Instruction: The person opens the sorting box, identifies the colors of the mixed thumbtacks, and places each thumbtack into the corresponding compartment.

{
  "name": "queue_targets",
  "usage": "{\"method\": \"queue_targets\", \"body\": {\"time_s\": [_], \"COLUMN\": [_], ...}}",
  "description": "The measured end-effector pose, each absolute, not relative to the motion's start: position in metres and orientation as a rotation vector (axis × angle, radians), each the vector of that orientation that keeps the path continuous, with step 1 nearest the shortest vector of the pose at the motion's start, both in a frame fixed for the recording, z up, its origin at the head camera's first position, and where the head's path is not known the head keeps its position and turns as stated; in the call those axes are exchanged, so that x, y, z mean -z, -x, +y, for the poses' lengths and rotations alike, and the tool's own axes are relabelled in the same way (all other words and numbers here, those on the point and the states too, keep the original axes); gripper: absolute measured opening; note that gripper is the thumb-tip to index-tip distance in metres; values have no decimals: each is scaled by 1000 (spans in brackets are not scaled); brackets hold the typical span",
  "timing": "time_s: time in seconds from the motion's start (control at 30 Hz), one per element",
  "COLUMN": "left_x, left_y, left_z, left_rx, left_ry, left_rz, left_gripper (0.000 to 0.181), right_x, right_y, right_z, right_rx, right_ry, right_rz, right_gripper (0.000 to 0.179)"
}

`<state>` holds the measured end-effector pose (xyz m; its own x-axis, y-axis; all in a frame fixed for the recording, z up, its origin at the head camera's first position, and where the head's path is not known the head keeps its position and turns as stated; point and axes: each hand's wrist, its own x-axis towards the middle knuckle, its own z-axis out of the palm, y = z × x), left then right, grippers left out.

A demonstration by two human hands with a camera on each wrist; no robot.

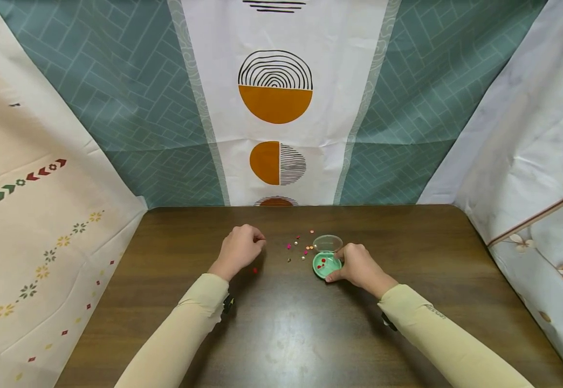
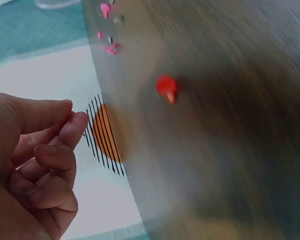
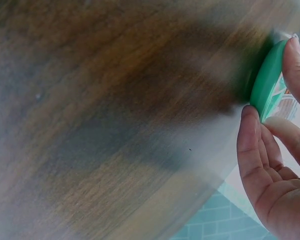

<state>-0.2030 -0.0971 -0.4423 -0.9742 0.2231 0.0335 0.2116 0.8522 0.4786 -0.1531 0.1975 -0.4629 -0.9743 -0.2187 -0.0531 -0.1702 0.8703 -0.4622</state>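
My right hand [image 1: 359, 265] grips a small round green case [image 1: 318, 272] by its right side, thumb at the near edge and fingers at the far edge. Its clear lid [image 1: 328, 243] stands open at the back, and several small red pieces [image 1: 323, 260] lie inside. In the right wrist view, the green case [image 3: 268, 80] appears edge-on between thumb and fingers. My left hand [image 1: 240, 249] hovers over the table, fingers curled and thumb close to the index fingertip; nothing shows between them. Close by lies a small red piece [image 2: 166, 85] with a round top and a gold-coloured part.
Several tiny pieces lie scattered between the hands, among them a pink piece [image 1: 289, 246], an orange piece [image 1: 312, 231] and a pale piece [image 1: 303, 257]. The brown wooden table [image 1: 291, 334] meets a patterned cloth [image 1: 281, 129] at its back edge.
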Motion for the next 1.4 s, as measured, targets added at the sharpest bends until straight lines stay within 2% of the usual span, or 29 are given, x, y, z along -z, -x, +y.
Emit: {"method": "queue_targets", "body": {"time_s": [0.2, 0.37, 0.67, 0.8, 1.1, 1.4], "left_x": [446, 449, 459, 463, 464, 462], "left_y": [201, 193, 182, 181, 179, 181], "left_z": [-113, -121, -122, -121, -119, -121], "left_rx": [-724, -688, -587, -560, -592, -628], "left_ry": [-287, -229, -242, -262, -324, -333], "left_rz": [2964, 2916, 2841, 2845, 2856, 2838], "left_gripper": [10, 9, 25, 21, 14, 8], "right_x": [462, 464, 466, 466, 466, 463], "right_y": [153, 153, 152, 151, 150, 151], "right_z": [199, 200, 200, 199, 198, 197], "right_rx": [734, 731, 750, 768, 774, 770], "right_ry": [238, 244, 264, 292, 270, 319], "right_rz": [2932, 2922, 2922, 2910, 2901, 2913], "right_gripper": [52, 49, 42, 38, 42, 33]}}
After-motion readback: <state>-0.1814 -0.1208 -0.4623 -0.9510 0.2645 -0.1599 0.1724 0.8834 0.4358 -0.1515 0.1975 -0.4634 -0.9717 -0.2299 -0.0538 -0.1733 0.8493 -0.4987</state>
